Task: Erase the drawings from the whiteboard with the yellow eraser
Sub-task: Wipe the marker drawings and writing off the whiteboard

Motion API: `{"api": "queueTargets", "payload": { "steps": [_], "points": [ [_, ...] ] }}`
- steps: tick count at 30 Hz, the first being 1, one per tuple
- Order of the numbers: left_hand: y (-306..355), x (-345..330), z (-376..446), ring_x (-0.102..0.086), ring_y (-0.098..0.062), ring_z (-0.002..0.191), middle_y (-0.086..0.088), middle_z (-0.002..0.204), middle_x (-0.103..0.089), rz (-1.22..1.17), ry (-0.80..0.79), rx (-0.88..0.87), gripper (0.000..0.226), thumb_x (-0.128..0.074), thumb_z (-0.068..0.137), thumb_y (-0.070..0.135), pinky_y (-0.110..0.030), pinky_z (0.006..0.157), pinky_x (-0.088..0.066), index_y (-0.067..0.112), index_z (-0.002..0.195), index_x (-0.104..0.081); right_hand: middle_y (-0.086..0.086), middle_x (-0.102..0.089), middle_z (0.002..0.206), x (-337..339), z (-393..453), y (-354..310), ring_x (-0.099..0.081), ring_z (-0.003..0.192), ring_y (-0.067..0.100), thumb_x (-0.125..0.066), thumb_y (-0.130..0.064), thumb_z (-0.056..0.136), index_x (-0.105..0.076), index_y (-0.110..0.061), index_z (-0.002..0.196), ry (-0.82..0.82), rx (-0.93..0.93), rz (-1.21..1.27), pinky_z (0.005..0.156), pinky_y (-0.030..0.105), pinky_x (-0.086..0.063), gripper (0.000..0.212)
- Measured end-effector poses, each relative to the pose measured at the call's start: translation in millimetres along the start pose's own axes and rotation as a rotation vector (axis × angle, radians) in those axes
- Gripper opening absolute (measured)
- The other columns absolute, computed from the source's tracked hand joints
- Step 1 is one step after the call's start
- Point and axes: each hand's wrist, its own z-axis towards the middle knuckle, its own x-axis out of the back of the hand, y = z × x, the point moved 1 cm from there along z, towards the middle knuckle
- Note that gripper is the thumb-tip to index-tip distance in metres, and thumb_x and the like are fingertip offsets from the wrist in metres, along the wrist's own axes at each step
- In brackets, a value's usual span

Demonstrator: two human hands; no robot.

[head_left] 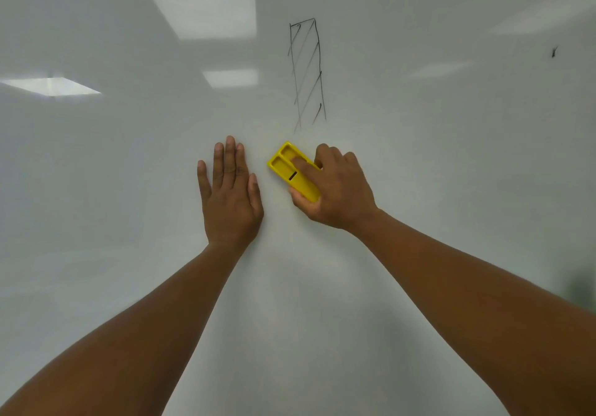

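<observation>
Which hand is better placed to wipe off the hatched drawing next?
Right. The right hand already grips the yellow eraser just below the hatched drawing, so it probably only needs to slide up. The left hand lies flat on the whiteboard, holding nothing.

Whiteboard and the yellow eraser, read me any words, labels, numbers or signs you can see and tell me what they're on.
No readable text anywhere.
White glossy whiteboard: only a black hatched rectangle drawing and a small black mark, neither a letter nor a number.
Yellow plastic eraser, held by the right hand: a dark slot, no label visible.
</observation>
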Motion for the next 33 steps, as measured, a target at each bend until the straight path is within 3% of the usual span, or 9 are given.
{"api": "queueTargets", "payload": {
  "steps": [2,9,12,18,20,23,29,31,33],
  "points": [
    [-0.2,1.0,-0.2,-0.002,-0.020,0.155,-0.006,0.167,-0.008,0.005,-0.007,0.000,0.057,-0.022,0.106,0.028,-0.047,0.125,-0.001,0.008,0.158,-0.015,0.011,-0.050,0.090,-0.8,0.8,4.4,-0.049,0.075,0.029,-0.055,-0.050,0.083,-0.060,-0.020,0.126,0.029,-0.101,-0.028,0.064,0.037,-0.034,0.053],
    [-0.1,0.1,-1.1,0.002,-0.018,0.155,-0.005,0.168,-0.005,0.006,-0.027,0.011,0.058,-0.018,0.106,0.029,-0.045,0.125,0.003,0.009,0.159,-0.011,0.012,-0.048,0.099,6.5,13.2,26.3,-0.050,0.084,0.028,-0.052,-0.051,0.088,-0.058,-0.016,0.122,0.138,-0.828,0.078,0.071,0.034,-0.034,0.049],
    [-0.3,-1.2,-1.4,0.002,-0.018,0.155,-0.004,0.168,-0.005,0.002,-0.024,0.019,0.058,-0.018,0.105,0.029,-0.045,0.125,0.003,0.009,0.159,-0.011,0.012,-0.047,0.099,5.3,15.4,20.6,-0.050,0.084,0.028,-0.052,-0.051,0.089,-0.057,-0.015,0.123,0.139,-0.796,0.082,0.071,0.034,-0.035,0.050],
    [0.4,-1.2,-2.1,-0.004,-0.020,0.155,-0.006,0.167,-0.010,0.010,0.008,0.010,0.057,-0.021,0.106,0.028,-0.045,0.125,0.000,0.008,0.158,-0.016,0.011,-0.051,0.090,0.1,5.0,3.2,-0.048,0.073,0.029,-0.052,-0.051,0.084,-0.061,-0.017,0.124,0.028,-0.049,-0.007,0.065,0.037,-0.036,0.052],
    [0.2,-0.4,-2.6,-0.004,-0.020,0.155,-0.006,0.167,-0.010,0.010,0.010,0.003,0.057,-0.021,0.106,0.028,-0.046,0.125,-0.001,0.008,0.158,-0.016,0.009,-0.050,0.086,-0.6,2.2,4.3,-0.046,0.071,0.027,-0.054,-0.051,0.084,-0.063,-0.018,0.120,0.049,0.044,-0.010,0.064,0.037,-0.034,0.050],
    [0.5,0.5,-2.9,-0.004,-0.020,0.155,-0.006,0.167,-0.010,0.010,0.005,0.003,0.057,-0.022,0.105,0.028,-0.046,0.125,-0.001,0.008,0.158,-0.016,0.010,-0.050,0.088,-0.4,5.3,10.4,-0.048,0.073,0.029,-0.054,-0.051,0.083,-0.061,-0.019,0.124,0.055,-0.077,-0.044,0.064,0.037,-0.033,0.052],
    [0.3,0.2,-2.8,-0.001,-0.019,0.155,-0.005,0.167,-0.008,0.010,-0.019,0.013,0.057,-0.018,0.105,0.029,-0.045,0.125,0.002,0.009,0.159,-0.014,0.012,-0.047,0.103,10.8,30.1,29.3,-0.049,0.091,0.029,-0.051,-0.051,0.088,-0.056,-0.017,0.124,0.107,-0.805,0.080,0.075,0.037,-0.034,0.050],
    [-0.1,-0.7,-3.0,0.000,-0.019,0.155,-0.005,0.167,-0.007,0.007,-0.017,0.014,0.057,-0.018,0.105,0.029,-0.045,0.125,0.003,0.009,0.159,-0.013,0.012,-0.046,0.104,10.9,35.1,29.8,-0.049,0.092,0.029,-0.051,-0.050,0.089,-0.055,-0.016,0.125,0.129,-0.864,0.102,0.076,0.036,-0.033,0.050],
    [0.1,-1.9,-3.6,0.000,-0.018,0.155,-0.004,0.167,-0.006,0.011,-0.017,0.020,0.058,-0.018,0.105,0.029,-0.045,0.125,0.002,0.009,0.159,-0.012,0.013,-0.047,0.104,10.8,35.8,26.4,-0.049,0.091,0.030,-0.051,-0.051,0.089,-0.055,-0.017,0.126,0.097,-0.728,0.089,0.076,0.037,-0.036,0.050]
  ]
}}
